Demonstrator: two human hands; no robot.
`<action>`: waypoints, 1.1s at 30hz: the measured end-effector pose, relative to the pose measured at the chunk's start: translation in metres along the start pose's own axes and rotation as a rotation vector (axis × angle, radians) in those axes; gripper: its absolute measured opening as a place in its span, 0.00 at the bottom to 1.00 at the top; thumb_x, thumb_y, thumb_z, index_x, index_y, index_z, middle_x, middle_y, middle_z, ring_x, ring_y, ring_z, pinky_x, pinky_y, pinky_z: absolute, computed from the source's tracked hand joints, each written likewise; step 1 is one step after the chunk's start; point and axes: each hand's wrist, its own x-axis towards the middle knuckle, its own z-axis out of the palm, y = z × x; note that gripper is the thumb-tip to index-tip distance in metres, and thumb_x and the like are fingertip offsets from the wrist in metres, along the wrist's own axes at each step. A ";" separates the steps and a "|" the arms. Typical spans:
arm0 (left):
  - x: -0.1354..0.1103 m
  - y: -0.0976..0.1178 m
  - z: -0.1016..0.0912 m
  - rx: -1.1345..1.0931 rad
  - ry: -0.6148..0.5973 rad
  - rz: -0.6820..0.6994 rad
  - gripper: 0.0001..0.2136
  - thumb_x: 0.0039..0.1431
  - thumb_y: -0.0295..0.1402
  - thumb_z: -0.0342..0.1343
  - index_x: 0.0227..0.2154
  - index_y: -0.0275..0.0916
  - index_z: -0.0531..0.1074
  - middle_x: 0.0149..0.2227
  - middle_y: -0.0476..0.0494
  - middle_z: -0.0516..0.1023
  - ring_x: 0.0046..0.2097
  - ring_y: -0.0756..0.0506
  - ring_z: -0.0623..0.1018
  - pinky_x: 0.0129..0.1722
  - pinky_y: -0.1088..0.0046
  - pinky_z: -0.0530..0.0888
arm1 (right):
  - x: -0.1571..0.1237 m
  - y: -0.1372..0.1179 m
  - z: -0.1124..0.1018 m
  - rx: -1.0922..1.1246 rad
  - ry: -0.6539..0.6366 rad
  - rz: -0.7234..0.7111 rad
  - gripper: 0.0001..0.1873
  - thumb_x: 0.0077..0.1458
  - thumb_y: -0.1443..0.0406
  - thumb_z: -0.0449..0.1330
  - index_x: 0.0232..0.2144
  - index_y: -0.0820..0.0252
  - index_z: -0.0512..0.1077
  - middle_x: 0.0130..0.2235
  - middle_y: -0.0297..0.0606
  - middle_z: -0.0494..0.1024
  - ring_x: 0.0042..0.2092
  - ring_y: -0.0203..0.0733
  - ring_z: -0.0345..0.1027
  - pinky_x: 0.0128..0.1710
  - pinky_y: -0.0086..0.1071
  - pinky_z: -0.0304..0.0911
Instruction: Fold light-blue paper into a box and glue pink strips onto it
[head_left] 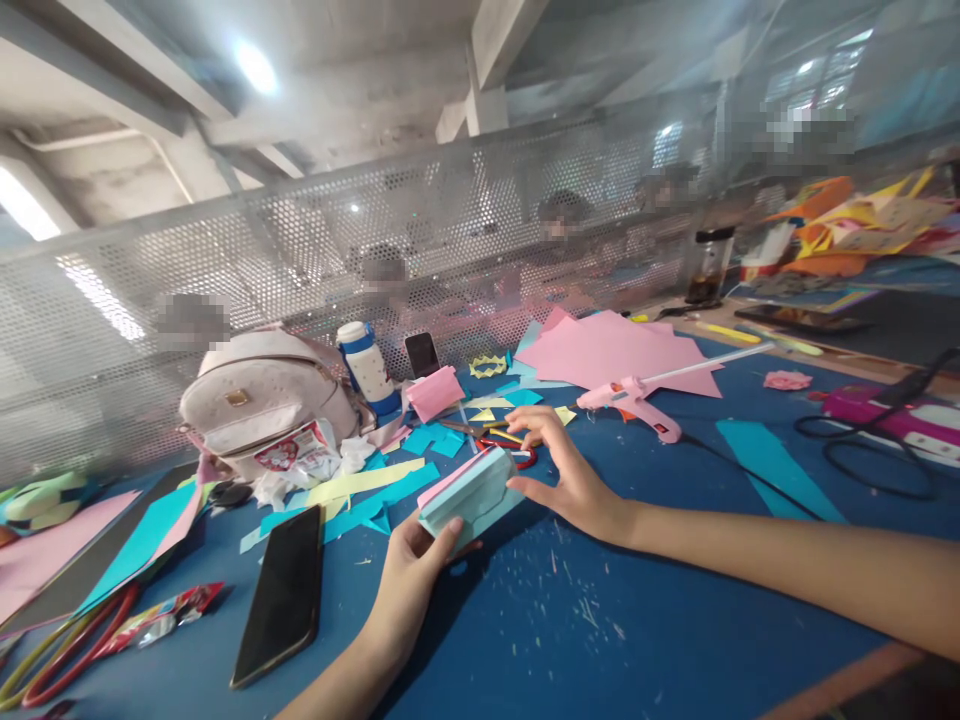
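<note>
My left hand (415,580) grips the near end of a folded light-blue and pink paper piece (471,493), thumb on top. At its far end, my right hand (564,470) pinches the piece with curled fingers. The paper is held just above the blue table (570,620). Red-handled scissors (508,443) lie just behind it, partly hidden by my right hand.
A black phone (283,592) lies at the left. Behind are a white backpack (262,395), a bottle (367,367), paper scraps, pink sheets (615,350) and a pink glue gun (637,400). Black scissors (870,440) are at the right. A mesh screen (450,230) closes the back, with people behind it.
</note>
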 end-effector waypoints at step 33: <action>0.001 0.001 -0.014 0.020 -0.305 0.011 0.33 0.41 0.54 0.70 0.47 0.38 0.76 0.45 0.37 0.81 0.45 0.38 0.80 0.47 0.65 0.74 | -0.007 0.000 0.005 0.498 -0.465 0.427 0.27 0.60 0.45 0.56 0.49 0.59 0.70 0.36 0.36 0.75 0.37 0.39 0.70 0.40 0.35 0.68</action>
